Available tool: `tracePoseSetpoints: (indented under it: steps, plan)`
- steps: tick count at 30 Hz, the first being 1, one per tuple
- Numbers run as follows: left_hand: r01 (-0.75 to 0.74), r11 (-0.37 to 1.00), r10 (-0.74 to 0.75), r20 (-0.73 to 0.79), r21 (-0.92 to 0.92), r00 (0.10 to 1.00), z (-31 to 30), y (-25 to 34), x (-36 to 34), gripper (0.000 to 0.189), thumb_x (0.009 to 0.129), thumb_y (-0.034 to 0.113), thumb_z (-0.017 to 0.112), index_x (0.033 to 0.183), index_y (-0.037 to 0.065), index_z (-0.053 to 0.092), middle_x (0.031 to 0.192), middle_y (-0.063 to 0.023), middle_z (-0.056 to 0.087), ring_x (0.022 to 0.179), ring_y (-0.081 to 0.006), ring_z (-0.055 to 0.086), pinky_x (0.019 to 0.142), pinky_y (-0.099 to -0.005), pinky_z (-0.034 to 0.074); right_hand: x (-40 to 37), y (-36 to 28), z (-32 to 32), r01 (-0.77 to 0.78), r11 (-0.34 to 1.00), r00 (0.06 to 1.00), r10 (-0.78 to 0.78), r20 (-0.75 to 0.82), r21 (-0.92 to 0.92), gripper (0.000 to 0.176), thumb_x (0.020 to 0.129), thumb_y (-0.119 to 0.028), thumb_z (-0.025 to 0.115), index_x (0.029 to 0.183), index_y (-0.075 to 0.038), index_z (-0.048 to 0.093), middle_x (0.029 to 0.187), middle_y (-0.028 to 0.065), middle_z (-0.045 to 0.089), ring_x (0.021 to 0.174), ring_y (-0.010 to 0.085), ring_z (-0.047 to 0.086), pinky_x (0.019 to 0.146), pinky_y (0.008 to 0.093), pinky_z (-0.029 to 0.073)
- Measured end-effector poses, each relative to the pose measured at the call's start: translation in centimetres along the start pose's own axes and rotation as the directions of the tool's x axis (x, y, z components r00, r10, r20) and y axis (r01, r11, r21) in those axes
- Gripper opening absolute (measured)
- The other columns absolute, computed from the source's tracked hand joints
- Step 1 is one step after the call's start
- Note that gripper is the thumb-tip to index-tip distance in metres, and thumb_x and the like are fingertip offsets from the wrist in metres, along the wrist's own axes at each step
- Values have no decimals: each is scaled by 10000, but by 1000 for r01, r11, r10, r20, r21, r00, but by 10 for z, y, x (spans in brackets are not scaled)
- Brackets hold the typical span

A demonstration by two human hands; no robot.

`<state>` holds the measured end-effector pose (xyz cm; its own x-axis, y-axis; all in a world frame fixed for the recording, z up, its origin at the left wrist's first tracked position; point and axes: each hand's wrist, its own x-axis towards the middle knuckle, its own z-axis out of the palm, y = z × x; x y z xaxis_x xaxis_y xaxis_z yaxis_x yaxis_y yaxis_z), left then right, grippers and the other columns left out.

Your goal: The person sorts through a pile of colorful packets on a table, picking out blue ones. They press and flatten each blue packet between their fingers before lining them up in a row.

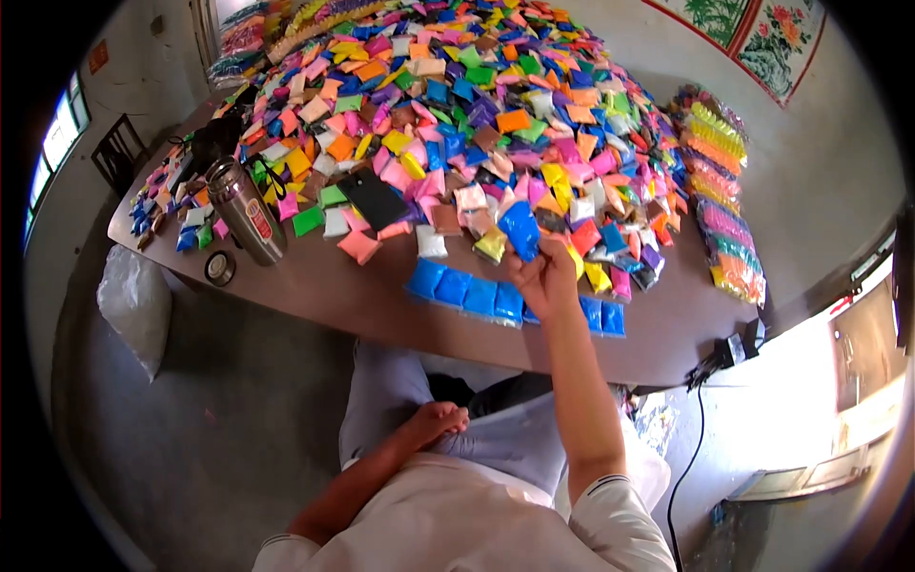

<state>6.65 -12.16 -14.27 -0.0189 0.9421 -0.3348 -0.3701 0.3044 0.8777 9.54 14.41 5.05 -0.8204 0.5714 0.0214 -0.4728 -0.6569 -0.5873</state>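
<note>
My right hand is raised over the table's near side, its fingers pinching a small blue packet. Below it, a strip of joined blue packets lies along the table near its front edge, and my right wrist hides part of the strip. Just beyond my fingers, a yellow packet and a white packet sit at the edge of a big heap of coloured packets. My left hand rests on my lap with its fingers curled in, nothing visible in them.
A steel flask stands at the left, its lid beside it. A black flat object lies against the heap. Bagged packet strips line the right side. Black plugs with a cable sit at the right corner.
</note>
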Motion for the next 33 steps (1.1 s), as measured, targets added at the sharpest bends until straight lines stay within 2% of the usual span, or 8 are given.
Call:
tracePoseSetpoints:
  steps: [1,4,5,12,13,20,25,33]
  plan:
    - [10,999,-10,-1,44,1000,2,5,0,337,912,348,480,855,35,590,846,-47,597,777,-82,540,719,-209,433,-22,2,-4,-71,997,987,68,148,13,303,828,-172,418,1057,11,492,916,162,615,701,228,595,567,295,460]
    - [12,999,-14,24,53,1000,3,11,-1,371,908,390,471,752,63,550,832,-54,587,778,-90,512,722,-213,406,-87,20,-6,-68,998,994,67,-87,-6,311,810,-173,417,1044,14,500,843,147,604,638,207,563,521,274,420]
    - [7,1000,-7,39,-4,999,2,9,1,398,907,415,456,725,69,533,836,-60,584,786,-103,507,731,-227,401,-107,25,-15,-116,988,993,116,-4,-97,331,784,-170,420,1035,29,502,763,120,574,569,180,503,477,258,361]
    - [20,994,-17,31,-104,999,11,9,-11,538,876,560,391,726,69,554,891,-91,602,857,-148,539,794,-283,414,-180,76,-71,-282,947,958,269,-101,-153,337,758,-160,446,1003,67,495,715,136,543,516,174,446,468,267,338]
    - [21,996,-20,5,-90,1000,13,11,-13,536,877,556,391,728,67,553,897,-93,606,859,-156,550,802,-290,421,-184,82,-73,-290,941,954,271,-125,-172,262,756,-209,483,885,15,525,658,88,520,525,154,451,475,252,349]
    - [-71,992,62,-85,-106,994,18,10,-23,559,847,582,442,773,43,570,859,-80,603,818,-143,562,763,-279,443,-192,111,-91,-312,949,940,303,-156,-42,265,769,-150,472,958,27,523,813,136,574,629,169,497,544,263,400]
    - [-60,998,57,-134,-14,989,16,12,-19,543,862,566,426,814,44,566,879,-74,591,830,-145,558,765,-274,442,-191,126,-90,-335,911,939,301,-168,-241,251,809,-29,494,1055,1,533,963,103,607,820,164,593,697,259,486]
    - [-110,990,127,-213,93,969,26,21,-23,594,830,599,460,938,32,602,832,-31,577,768,-103,525,690,-240,428,-198,143,-98,-375,861,926,368,-89,-344,235,812,-33,553,1047,-28,562,897,20,608,768,86,566,685,215,458]
